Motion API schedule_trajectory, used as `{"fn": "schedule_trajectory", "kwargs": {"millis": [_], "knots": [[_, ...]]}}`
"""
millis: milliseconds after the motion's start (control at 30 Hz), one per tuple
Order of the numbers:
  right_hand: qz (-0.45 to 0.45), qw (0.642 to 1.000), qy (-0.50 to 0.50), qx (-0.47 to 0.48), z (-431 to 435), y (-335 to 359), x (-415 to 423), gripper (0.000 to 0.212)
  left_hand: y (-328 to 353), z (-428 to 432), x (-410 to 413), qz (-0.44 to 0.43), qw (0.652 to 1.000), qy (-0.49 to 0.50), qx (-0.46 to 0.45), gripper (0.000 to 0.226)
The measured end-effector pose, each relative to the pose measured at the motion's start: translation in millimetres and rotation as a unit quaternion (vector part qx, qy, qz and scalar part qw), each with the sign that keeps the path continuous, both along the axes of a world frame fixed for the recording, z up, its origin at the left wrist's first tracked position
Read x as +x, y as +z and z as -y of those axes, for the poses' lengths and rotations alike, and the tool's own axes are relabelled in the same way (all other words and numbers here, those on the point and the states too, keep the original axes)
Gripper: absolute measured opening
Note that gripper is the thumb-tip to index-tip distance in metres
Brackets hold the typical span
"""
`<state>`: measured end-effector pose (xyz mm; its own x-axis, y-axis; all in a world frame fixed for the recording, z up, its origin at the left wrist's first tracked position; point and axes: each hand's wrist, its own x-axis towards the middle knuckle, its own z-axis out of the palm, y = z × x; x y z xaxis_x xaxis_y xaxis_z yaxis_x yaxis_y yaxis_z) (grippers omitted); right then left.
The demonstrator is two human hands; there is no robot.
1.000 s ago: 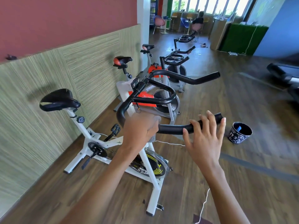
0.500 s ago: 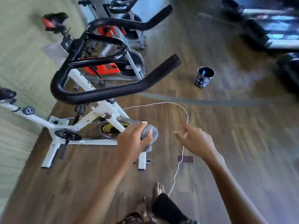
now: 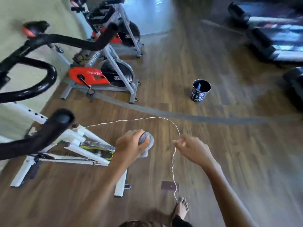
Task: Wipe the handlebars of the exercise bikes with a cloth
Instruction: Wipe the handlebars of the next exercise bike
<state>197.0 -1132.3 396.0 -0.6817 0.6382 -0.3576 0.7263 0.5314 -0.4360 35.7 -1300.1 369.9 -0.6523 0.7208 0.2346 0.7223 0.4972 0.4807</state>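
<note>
One cloth (image 3: 147,141) balled in left grip (image 3: 129,146) — right grip (image 3: 192,148) pinches cord (image 3: 172,167).

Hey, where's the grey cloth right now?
Head view, lower centre: the grey cloth is bunched in the left hand, beside the white bike's frame and off its handlebar; the right hand pinches a white cord just to its right.

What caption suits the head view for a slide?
Left hand grips a grey cloth while the right hand pinches a white cord beside a white exercise bike.
</note>
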Motion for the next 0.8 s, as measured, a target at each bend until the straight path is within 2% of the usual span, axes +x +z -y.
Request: {"fn": "schedule_trajectory", "kwargs": {"millis": [100, 200, 300, 433, 600, 800], "knots": [[-0.010, 0.997, 0.070, 0.012, -64.1, 8.9, -21.3, 0.036, 4.4, -52.0, -0.9, 0.007, 0.998, 0.056, -0.018, 0.042], [-0.015, 0.990, 0.138, 0.027, -120.2, 18.5, -55.4, 0.041, 11.7, -92.9, -10.7, -0.006, 0.993, 0.118, -0.004, 0.028], [-0.031, 0.979, 0.197, 0.031, -167.9, 23.5, -97.0, 0.040, 19.9, -129.0, -32.2, -0.025, 0.983, 0.180, -0.010, 0.041], [-0.073, 0.963, 0.259, 0.012, -222.7, 26.5, -159.2, 0.035, 18.5, -169.3, -75.5, 0.000, 0.974, 0.226, -0.030, 0.049], [-0.071, 0.949, 0.307, 0.010, -282.6, 29.8, -249.2, 0.034, 14.0, -224.3, -141.9, 0.004, 0.958, 0.285, -0.028, 0.045], [-0.057, 0.911, 0.408, -0.005, -320.5, 37.0, -359.1, 0.036, 6.1, -259.0, -206.8, 0.036, 0.925, 0.379, 0.005, 0.043]]}}
